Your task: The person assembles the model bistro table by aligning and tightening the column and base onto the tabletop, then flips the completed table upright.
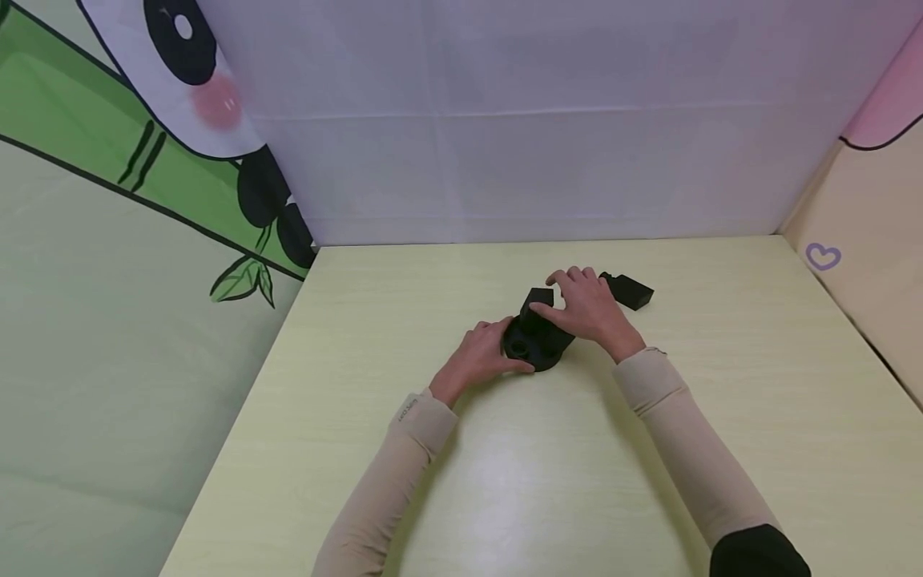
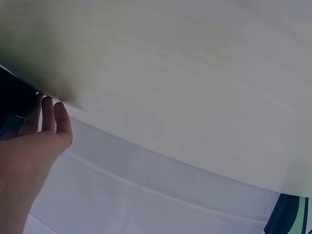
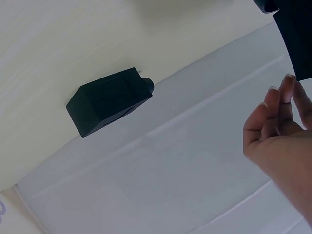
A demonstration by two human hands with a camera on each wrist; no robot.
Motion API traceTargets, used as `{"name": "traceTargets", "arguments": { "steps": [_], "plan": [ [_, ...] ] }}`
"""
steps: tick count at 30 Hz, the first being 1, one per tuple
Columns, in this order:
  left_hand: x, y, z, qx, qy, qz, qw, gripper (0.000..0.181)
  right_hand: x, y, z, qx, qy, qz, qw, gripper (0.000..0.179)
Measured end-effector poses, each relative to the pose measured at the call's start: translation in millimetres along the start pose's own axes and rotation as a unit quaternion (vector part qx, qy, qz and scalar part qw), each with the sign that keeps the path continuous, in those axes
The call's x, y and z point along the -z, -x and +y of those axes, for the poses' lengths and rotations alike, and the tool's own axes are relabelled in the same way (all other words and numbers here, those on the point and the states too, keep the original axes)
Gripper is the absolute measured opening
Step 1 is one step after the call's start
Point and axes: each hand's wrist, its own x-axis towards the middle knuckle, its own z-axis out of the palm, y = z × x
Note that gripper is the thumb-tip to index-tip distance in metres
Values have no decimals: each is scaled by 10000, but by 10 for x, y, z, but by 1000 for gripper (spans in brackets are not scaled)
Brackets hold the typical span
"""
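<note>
A black base (image 1: 518,350) with round holes in its top lies on the table. My left hand (image 1: 479,354) grips its left side, thumb along the near edge and fingers round the far edge. An upright black block (image 1: 537,300) stands on the base, and my right hand (image 1: 587,306) pinches its upper part between thumb and fingers. In the right wrist view, the fingertips meet a corner of that block (image 3: 298,44). The left wrist view shows the left fingers (image 2: 48,114) against a dark edge; the thumb is hidden there.
A second black block (image 1: 631,292) with a small round knob at one end lies on the table beyond the right hand. The pale table (image 1: 404,296) meets a white backdrop (image 1: 548,176) at its far edge. A printed side panel (image 1: 880,240) borders it on the right.
</note>
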Motion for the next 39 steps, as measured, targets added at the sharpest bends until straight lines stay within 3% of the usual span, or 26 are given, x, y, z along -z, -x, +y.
{"name": "traceTargets", "arguments": {
  "steps": [12,24,32,39],
  "plan": [
    [6,4,1,-45,11,45,10000,87,-22,24,-27,27,34,-148,9999,53],
    [15,12,-8,-57,-3,64,10000,86,-35,66,-129,139,420,105,9990,51],
    [19,98,-50,-214,6,35,9998,83,-59,145,-283,206,511,187,9983,59],
    [31,185,-68,-225,5,-11,9997,83,-60,232,-434,337,495,32,9982,50]
  ]
}}
